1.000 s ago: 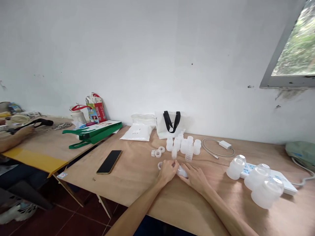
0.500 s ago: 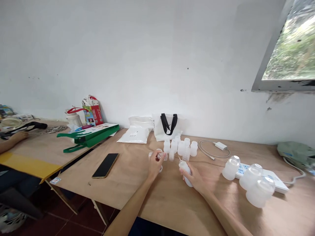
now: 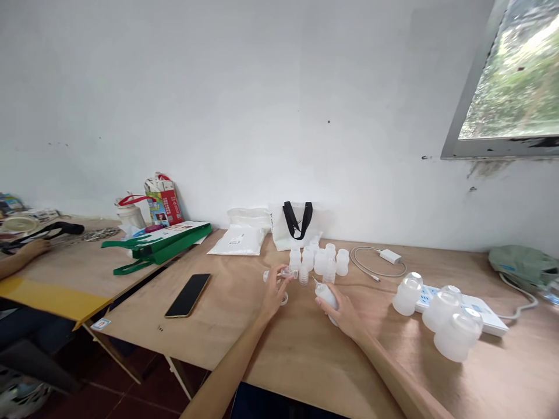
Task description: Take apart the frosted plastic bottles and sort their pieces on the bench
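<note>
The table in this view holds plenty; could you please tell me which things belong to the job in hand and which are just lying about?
In use: left hand holding small clear part; right hand holding frosted bottle; standing bottles; plastic rings.

Lying about: phone, charger, power strip, green bag.

Held bottle point(image 3: 326, 295): smooth frosted plastic. Held piece point(image 3: 288, 272): clear plastic. Tabletop point(image 3: 279, 355): matt plywood. Phone point(image 3: 187, 295): glossy glass.
</note>
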A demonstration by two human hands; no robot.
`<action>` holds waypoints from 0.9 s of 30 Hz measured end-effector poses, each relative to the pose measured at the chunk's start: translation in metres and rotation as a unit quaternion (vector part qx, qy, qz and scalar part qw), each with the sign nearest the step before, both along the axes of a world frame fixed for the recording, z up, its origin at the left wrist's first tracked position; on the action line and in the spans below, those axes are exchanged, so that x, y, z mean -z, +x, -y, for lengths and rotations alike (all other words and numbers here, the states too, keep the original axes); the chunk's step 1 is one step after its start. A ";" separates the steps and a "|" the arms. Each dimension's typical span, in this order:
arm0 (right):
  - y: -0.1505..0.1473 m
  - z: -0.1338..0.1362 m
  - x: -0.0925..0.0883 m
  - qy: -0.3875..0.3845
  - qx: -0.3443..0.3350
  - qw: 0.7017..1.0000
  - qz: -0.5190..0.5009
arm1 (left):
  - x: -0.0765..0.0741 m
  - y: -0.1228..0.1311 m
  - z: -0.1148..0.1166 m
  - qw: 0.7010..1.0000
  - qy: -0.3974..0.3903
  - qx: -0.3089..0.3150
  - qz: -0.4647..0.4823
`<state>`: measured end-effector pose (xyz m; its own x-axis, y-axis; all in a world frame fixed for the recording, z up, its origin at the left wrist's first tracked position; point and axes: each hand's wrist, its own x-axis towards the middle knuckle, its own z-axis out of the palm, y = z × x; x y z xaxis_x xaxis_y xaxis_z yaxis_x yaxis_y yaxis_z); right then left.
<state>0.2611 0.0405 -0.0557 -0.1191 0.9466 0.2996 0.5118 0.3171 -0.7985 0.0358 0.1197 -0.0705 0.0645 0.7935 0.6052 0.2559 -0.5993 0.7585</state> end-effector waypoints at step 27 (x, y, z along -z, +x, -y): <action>0.001 0.000 0.000 -0.004 0.027 0.999 -0.017 | -0.012 -0.029 -0.013 0.992 0.011 -0.093 -0.085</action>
<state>0.2623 0.0407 -0.0553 -0.0571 0.9541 0.2940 0.5014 0.2820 -0.8180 0.0070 0.1327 -0.0581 0.0216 0.7881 0.6151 0.4863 -0.5459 0.6823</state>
